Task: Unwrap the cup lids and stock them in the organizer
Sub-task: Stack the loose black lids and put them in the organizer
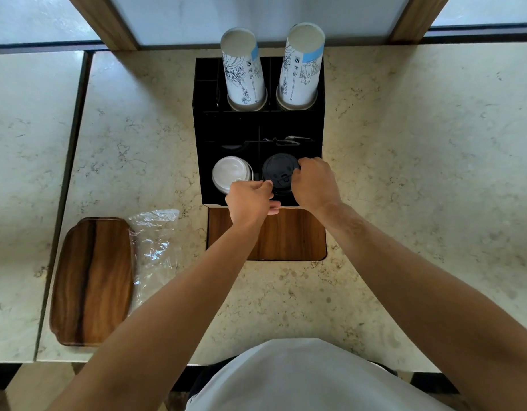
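A black organizer (226,126) stands on the marble counter. In its front right compartment sits a stack of black cup lids (277,171). My left hand (250,200) grips the stack's near left edge and my right hand (314,182) grips its right side. A stack of white cup lids (230,172) fills the front left compartment, just left of my left hand. A crumpled clear plastic wrapper (154,250) lies on the counter to the left.
Two stacks of printed paper cups (244,72) (302,66) stand upside down in the organizer's back compartments. A wooden tray (93,280) lies at the left beside the wrapper. A wooden inset panel (292,235) sits below the organizer. A window frame runs behind.
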